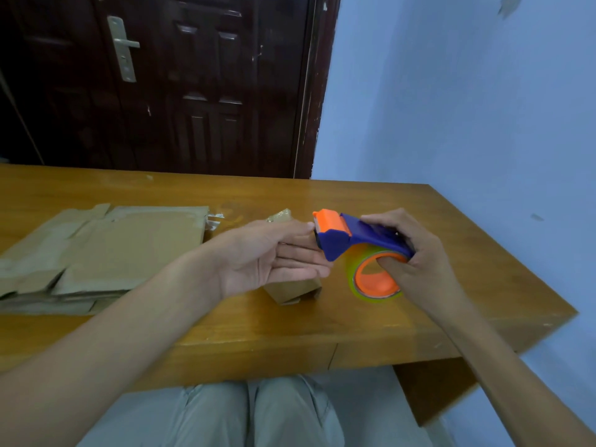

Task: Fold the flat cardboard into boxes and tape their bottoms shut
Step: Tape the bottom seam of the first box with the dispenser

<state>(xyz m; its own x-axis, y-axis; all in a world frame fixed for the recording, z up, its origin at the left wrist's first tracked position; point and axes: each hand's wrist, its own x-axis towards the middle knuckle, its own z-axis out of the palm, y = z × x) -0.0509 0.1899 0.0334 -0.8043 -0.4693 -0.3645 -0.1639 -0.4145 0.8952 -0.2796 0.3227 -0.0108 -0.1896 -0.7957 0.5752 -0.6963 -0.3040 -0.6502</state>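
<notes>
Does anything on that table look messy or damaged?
Slightly. The flat cardboard stack is worn, with ragged flaps and torn tape bits at its far right corner. The small box lies tipped over behind the left hand.

A blue-and-orange tape dispenser, loaded with a roll of clear tape on an orange core, is held tilted above the wooden table toward its right edge, its orange cutter end pointing left. A small brown cardboard box stands on the table just left of and below it, largely hidden. A stack of flat, creased cardboard lies toward the table's left edge.
</notes>
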